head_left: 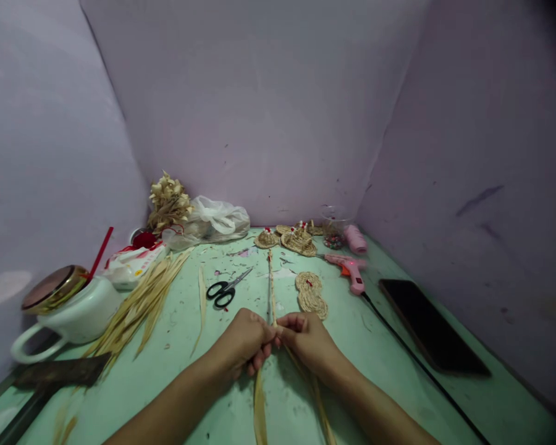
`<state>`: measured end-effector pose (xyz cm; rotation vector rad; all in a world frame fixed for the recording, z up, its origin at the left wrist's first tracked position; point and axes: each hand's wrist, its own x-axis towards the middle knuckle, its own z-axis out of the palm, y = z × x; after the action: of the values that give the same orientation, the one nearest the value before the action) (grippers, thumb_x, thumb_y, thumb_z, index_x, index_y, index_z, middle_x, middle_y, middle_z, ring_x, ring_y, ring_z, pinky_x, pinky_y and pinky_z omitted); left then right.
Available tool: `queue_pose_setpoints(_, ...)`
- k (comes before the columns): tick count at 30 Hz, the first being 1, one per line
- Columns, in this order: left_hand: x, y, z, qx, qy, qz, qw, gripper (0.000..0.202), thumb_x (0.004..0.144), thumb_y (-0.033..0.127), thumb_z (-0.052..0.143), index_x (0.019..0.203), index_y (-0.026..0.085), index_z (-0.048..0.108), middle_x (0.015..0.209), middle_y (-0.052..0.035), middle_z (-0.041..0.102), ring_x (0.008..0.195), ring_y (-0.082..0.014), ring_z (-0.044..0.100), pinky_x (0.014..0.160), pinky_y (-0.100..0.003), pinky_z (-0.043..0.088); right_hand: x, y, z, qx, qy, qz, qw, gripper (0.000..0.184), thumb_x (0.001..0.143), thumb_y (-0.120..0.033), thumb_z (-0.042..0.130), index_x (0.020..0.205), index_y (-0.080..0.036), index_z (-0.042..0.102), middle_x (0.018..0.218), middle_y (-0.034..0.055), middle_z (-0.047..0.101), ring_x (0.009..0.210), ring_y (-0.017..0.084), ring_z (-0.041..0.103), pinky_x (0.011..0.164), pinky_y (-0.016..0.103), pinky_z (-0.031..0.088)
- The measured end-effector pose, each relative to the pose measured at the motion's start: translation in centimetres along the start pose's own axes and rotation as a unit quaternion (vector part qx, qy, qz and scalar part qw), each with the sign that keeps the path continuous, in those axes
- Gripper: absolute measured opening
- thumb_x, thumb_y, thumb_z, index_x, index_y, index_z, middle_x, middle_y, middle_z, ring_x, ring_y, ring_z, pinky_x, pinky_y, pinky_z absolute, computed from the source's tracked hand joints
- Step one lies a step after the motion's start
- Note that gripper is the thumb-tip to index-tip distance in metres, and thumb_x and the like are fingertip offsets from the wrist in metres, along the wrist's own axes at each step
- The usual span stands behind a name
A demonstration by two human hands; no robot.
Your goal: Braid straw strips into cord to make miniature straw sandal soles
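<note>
A thin braid of dry, straw-coloured plant strips (272,287) runs straight away from me across the green table, its far end near the woven pieces. My left hand (248,340) pinches the near end of this braid from the left. From the right, my right hand (308,340) grips the same spot, and the fingertips of both hands meet. Loose strips (259,408) hang from the grip toward me, one below my left hand and others below my right. Just beyond my right hand lies a flat, coiled woven piece (311,293) with small red beads.
Black-handled scissors (225,292) lie left of the braid, near a pile of dry strips (143,303). A hammer (50,377) and white mug (88,315) stand left. At right are a pink glue gun (349,269), its cord and a dark phone (430,327). Woven hats (299,240) sit behind.
</note>
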<state>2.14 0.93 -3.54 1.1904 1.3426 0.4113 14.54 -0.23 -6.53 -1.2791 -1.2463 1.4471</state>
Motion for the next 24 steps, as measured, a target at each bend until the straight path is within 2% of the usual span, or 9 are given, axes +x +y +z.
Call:
queue_pose_setpoints(4, 0.9, -0.8, 0.2, 0.092, 0.065, 0.088, 0.990, 0.015, 0.056, 0.017, 0.045, 0.041, 0.015, 0.044, 0.033, 0.0054, 0.032, 0.032, -0.0054, 0.025, 0.034, -0.020, 0.015, -0.6, -0.2, -0.2, -0.190, 0.051, -0.057, 0.979, 0.018, 0.067, -0.019, 0.048, 0.064, -0.012, 0.064, 0.061, 0.0050, 0.063, 0.057, 0.014, 0.053, 0.052, 0.023, 0.034)
queue_pose_setpoints(7, 1.5, -1.3, 0.5, 0.134, 0.095, 0.150, 0.975, 0.016, 0.053, 0.015, 0.043, 0.038, 0.015, 0.039, 0.036, 0.0059, 0.025, 0.040, -0.0053, 0.022, 0.039, -0.022, 0.014, -1.5, -1.2, -0.3, -0.338, 0.100, -0.073, 0.933, 0.021, 0.068, -0.018, 0.047, 0.068, -0.015, 0.067, 0.064, 0.0062, 0.064, 0.059, 0.015, 0.054, 0.053, 0.024, 0.033)
queue_pose_setpoints(10, 1.5, -1.4, 0.7, 0.113, 0.092, 0.157, 0.977, 0.016, 0.053, 0.015, 0.041, 0.037, 0.016, 0.037, 0.038, 0.0054, 0.024, 0.041, -0.0063, 0.022, 0.041, -0.023, 0.014, -2.6, -2.2, 0.0, -0.423, 0.125, -0.069, 0.895, 0.020, 0.069, -0.018, 0.046, 0.064, -0.016, 0.066, 0.065, 0.0076, 0.064, 0.059, 0.016, 0.054, 0.052, 0.024, 0.030)
queue_pose_setpoints(13, 1.2, -1.2, 0.7, 0.071, 0.067, 0.146, 0.984, 0.018, 0.052, 0.014, 0.039, 0.035, 0.017, 0.036, 0.035, 0.0043, 0.028, 0.039, -0.0073, 0.024, 0.040, -0.023, 0.015, -3.5, -2.4, 0.7, -0.454, 0.101, -0.058, 0.883, 0.020, 0.070, -0.018, 0.045, 0.062, -0.016, 0.063, 0.062, 0.0079, 0.063, 0.055, 0.015, 0.053, 0.050, 0.024, 0.028)
queue_pose_setpoints(16, 0.8, -1.1, 0.5, 0.050, 0.037, 0.141, 0.988, 0.020, 0.052, 0.015, 0.038, 0.032, 0.018, 0.034, 0.033, 0.0035, 0.028, 0.038, -0.0079, 0.025, 0.040, -0.023, 0.015, -4.2, -2.0, 1.6, -0.470, 0.066, -0.078, 0.877, 0.018, 0.067, -0.012, 0.045, 0.067, -0.015, 0.063, 0.070, 0.0092, 0.065, 0.060, 0.016, 0.055, 0.052, 0.025, 0.029)
queue_pose_setpoints(19, 0.7, -1.3, 0.3, 0.066, 0.044, 0.142, 0.987, 0.014, 0.051, 0.015, 0.039, 0.037, 0.016, 0.037, 0.037, 0.0046, 0.028, 0.041, -0.0074, 0.026, 0.041, -0.022, 0.017, -4.6, -2.0, 2.0, -0.489, 0.028, -0.093, 0.867, 0.021, 0.064, -0.011, 0.047, 0.075, -0.015, 0.064, 0.076, 0.0096, 0.065, 0.062, 0.017, 0.056, 0.053, 0.025, 0.029)
queue_pose_setpoints(22, 0.8, -1.5, 0.2, 0.074, 0.048, 0.152, 0.984, 0.012, 0.052, 0.016, 0.041, 0.041, 0.016, 0.036, 0.041, 0.0050, 0.029, 0.043, -0.0065, 0.026, 0.042, -0.021, 0.017, -4.4, -2.9, 1.2, -0.495, 0.009, -0.079, 0.865, 0.017, 0.068, -0.024, 0.049, 0.065, -0.017, 0.064, 0.064, 0.0069, 0.065, 0.055, 0.016, 0.054, 0.049, 0.026, 0.025)
queue_pose_setpoints(24, 0.8, -1.7, 0.2, 0.073, 0.047, 0.154, 0.984, 0.015, 0.054, 0.017, 0.042, 0.042, 0.017, 0.033, 0.042, 0.0054, 0.026, 0.044, -0.0060, 0.023, 0.042, -0.021, 0.016, -3.8, -3.5, 0.1, -0.462, 0.049, -0.057, 0.883, 0.026, 0.072, -0.034, 0.047, 0.058, -0.018, 0.062, 0.054, 0.0050, 0.061, 0.051, 0.015, 0.052, 0.047, 0.025, 0.025)
